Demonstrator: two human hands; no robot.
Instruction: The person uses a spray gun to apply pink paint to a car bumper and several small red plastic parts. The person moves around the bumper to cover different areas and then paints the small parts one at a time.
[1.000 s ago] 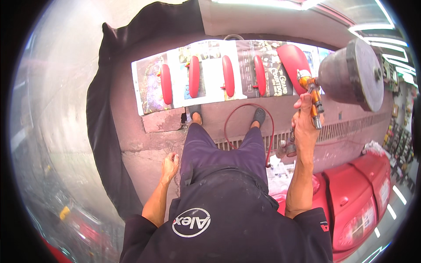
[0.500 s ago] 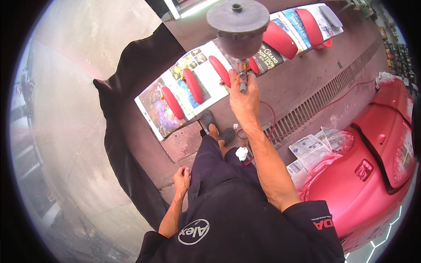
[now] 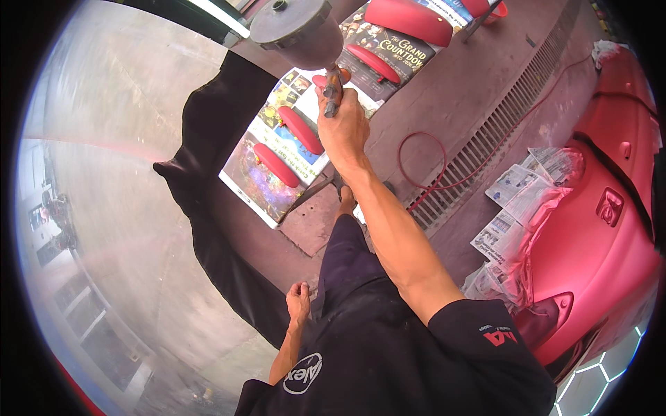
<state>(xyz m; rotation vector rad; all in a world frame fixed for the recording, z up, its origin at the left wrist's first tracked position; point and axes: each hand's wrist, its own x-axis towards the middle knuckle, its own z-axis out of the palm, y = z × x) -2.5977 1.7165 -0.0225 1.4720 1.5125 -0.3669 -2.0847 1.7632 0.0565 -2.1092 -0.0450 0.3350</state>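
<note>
The right hand [image 3: 345, 128] is clamped around a spray gun [image 3: 334, 89], grey cup [image 3: 300, 40] uppermost, over the paper-covered bench [image 3: 253, 186] carrying red parts [image 3: 300, 130], while the left hand [image 3: 298, 304] hangs beside the thigh [image 3: 347, 260], fingers [image 3: 300, 287] curled inward, though I cannot tell whether their tips meet.

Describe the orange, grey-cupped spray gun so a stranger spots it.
Find the long poster-covered board at upper centre. Overlapping it in view, the bare right hand grips the orange spray gun. Its big dark grey cup sets it apart from the slim red curved parts.
</note>
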